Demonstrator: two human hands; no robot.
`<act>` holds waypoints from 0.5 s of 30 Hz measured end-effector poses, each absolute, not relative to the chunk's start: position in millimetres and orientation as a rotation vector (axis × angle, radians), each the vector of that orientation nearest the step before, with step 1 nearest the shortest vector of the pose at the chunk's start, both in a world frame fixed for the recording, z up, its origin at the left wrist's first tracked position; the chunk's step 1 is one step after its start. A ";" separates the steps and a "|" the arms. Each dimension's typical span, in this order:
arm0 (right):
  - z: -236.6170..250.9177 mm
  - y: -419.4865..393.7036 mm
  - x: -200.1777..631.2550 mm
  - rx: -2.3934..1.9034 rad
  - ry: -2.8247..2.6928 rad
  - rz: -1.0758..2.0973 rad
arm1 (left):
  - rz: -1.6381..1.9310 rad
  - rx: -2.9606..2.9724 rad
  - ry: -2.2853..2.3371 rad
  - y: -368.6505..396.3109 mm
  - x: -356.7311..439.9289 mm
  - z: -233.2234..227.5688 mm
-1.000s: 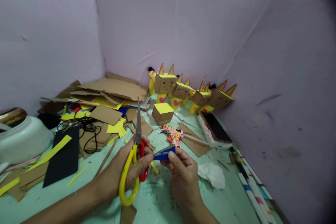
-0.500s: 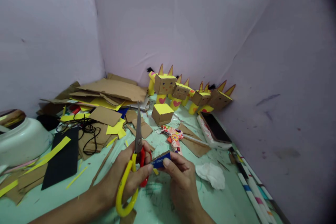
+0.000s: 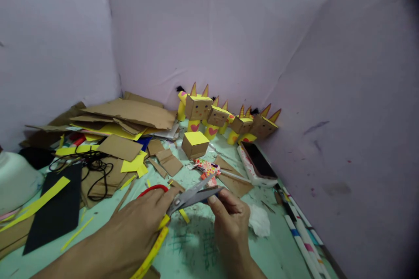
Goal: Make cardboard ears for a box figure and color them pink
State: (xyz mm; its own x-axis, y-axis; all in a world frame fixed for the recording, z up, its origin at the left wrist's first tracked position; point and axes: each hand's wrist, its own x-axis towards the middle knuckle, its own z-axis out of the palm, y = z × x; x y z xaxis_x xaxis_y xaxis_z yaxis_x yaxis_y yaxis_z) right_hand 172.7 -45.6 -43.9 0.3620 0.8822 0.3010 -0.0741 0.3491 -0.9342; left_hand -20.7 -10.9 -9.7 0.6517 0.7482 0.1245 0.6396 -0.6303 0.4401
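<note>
Soft, dimmish light; upper-right edge black, perhaps lens vignetting.

Box [image 3: 195,147] behind scissors [image 3: 177,202], phone [image 3: 259,160] right

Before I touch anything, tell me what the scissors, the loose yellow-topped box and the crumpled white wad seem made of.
Scissors: blades look metal, grey with a dull sheen; yellow and red handles are probably smooth plastic.
Box: matte brown cardboard, by its plain, flat sides; top likely yellow paper.
Wad: probably tissue, matte, from its soft creases.
</note>
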 end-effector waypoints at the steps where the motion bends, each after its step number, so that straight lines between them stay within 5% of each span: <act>1: -44.2 -46.0 172.9 -1.022 -1.018 0.768 | 0.357 2.536 1.113 -11.6 -20.1 -10.8; 15: -36.6 -49.6 171.4 -1.110 -1.181 0.647 | -0.018 2.682 1.208 -11.8 -19.8 -8.1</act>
